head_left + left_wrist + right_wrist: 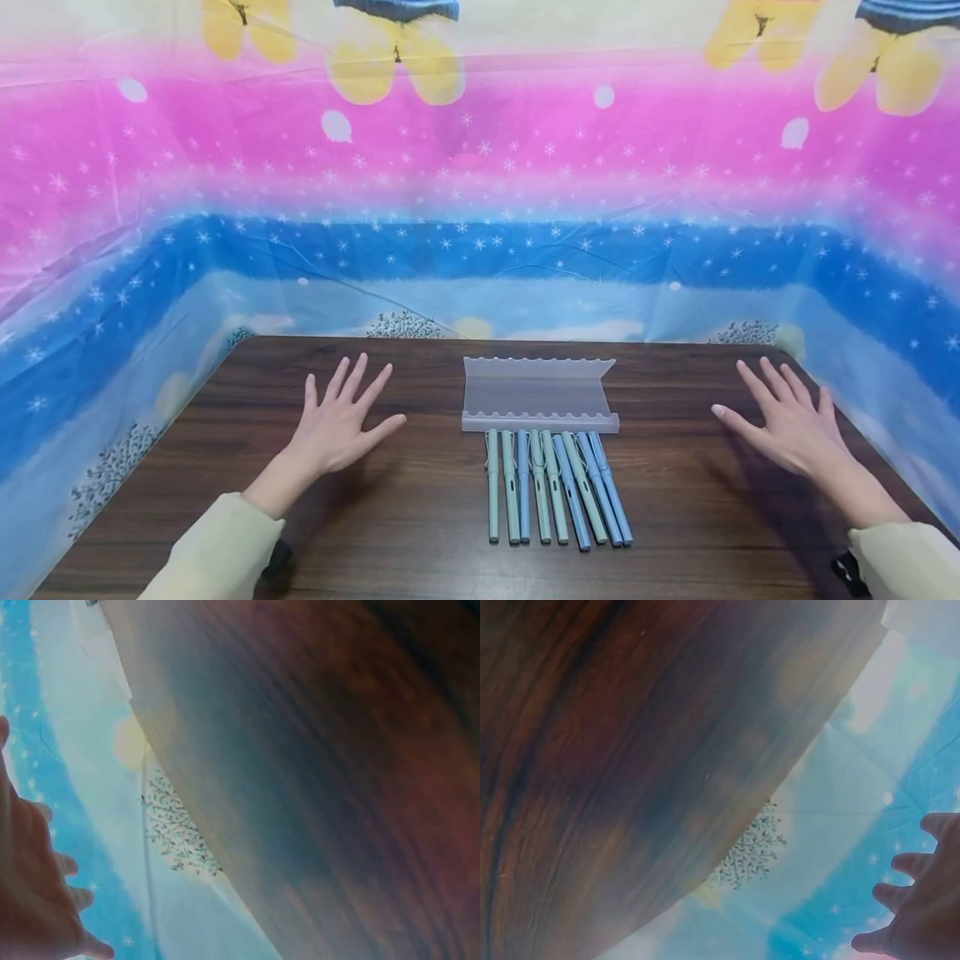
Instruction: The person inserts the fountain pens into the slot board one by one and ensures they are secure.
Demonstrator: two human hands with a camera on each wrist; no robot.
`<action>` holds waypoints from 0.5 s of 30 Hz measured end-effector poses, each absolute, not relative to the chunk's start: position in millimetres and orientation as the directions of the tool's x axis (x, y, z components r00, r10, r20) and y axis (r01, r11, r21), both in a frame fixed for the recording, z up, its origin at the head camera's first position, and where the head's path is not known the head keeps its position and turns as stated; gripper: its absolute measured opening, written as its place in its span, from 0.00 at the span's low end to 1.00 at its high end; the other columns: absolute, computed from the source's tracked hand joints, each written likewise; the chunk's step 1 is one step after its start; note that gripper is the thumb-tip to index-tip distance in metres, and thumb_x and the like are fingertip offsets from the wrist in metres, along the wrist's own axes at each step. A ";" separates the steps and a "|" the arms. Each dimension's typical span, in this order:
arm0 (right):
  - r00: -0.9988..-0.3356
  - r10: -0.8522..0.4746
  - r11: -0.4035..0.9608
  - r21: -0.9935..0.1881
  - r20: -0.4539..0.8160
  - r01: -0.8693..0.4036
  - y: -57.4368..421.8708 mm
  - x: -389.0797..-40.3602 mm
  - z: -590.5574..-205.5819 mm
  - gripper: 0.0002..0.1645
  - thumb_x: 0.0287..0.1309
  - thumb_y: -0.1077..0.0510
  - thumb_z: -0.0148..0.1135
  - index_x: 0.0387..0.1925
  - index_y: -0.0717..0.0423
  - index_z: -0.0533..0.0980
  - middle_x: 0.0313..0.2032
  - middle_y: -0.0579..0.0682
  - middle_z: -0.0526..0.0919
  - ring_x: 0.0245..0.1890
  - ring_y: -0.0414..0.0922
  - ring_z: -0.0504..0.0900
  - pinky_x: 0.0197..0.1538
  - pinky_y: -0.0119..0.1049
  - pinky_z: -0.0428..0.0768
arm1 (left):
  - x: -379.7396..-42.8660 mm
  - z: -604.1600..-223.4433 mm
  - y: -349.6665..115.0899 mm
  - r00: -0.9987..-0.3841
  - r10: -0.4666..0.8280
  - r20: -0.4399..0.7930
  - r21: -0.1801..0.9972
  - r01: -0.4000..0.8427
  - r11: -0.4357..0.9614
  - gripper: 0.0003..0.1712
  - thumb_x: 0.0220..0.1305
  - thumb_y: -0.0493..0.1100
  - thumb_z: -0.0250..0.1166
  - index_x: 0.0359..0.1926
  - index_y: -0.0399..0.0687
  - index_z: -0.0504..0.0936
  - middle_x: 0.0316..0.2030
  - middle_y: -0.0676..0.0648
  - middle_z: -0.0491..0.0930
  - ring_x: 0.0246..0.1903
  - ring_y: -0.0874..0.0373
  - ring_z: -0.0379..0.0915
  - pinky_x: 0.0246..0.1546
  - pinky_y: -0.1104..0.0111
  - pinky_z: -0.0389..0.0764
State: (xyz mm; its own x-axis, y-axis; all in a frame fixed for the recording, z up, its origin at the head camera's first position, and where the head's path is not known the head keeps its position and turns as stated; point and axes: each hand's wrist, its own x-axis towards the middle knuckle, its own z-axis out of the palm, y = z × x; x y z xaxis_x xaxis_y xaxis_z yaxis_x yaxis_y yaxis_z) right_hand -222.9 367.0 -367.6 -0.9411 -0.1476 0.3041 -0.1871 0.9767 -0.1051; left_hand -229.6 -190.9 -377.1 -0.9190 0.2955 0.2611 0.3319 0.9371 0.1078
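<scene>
My left hand (339, 427) is spread with straight fingers above the left part of the table, holding nothing. On the other side, my right hand (789, 423) is likewise spread and bare. Between them a row of several pens (538, 487), some pale green and some blue, lies side by side with clips toward the far end. Just beyond the pens stands a translucent pen rack (536, 397) with notched edges. Each wrist view shows its own hand at the edge, the left one (37, 877) and the right one (922, 900), with fingers apart.
The dark wood-grain table (420, 517) runs out to a far edge just behind the rack. A printed cloth (480, 167) in pink and blue, with snowflakes, hangs around its back and sides.
</scene>
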 end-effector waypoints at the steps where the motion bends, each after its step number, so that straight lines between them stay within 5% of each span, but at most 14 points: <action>1: -0.940 -0.150 0.976 -0.107 0.308 -0.191 366.4 -223.2 -367.2 0.48 0.53 0.33 0.47 0.67 0.48 0.42 0.64 0.65 0.44 0.63 0.60 0.34 0.50 0.64 0.23 | -229.5 -376.3 -189.9 -0.917 0.299 0.263 0.110 0.337 0.935 0.44 0.55 0.72 0.42 0.67 0.58 0.47 0.66 0.41 0.41 0.64 0.46 0.29 0.53 0.41 0.27; 8: -0.935 -0.153 0.964 -0.158 0.321 -0.212 357.0 -224.3 -367.2 0.47 0.53 0.34 0.48 0.67 0.48 0.44 0.64 0.63 0.46 0.64 0.58 0.37 0.52 0.60 0.22 | -228.2 -372.4 -179.4 -0.888 0.332 0.319 0.116 0.384 0.916 0.41 0.57 0.70 0.43 0.67 0.58 0.48 0.66 0.41 0.44 0.64 0.45 0.32 0.53 0.40 0.30; 15: -0.931 -0.196 0.950 -0.175 0.307 -0.258 342.8 -222.1 -372.6 0.45 0.54 0.35 0.48 0.67 0.51 0.47 0.63 0.64 0.49 0.63 0.60 0.42 0.53 0.65 0.31 | -228.9 -376.8 -168.2 -0.879 0.369 0.302 0.100 0.414 0.905 0.41 0.58 0.70 0.41 0.67 0.58 0.49 0.66 0.42 0.43 0.64 0.48 0.32 0.53 0.41 0.31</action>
State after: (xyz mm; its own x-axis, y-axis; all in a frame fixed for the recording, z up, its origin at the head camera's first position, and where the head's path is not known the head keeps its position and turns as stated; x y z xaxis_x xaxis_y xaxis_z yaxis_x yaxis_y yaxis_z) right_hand -222.1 342.8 -372.6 -0.9311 -0.1964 0.3074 -0.2583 0.9500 -0.1754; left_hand -228.9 -168.2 -376.8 -0.8790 0.3690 0.3020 0.4142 0.9047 0.1002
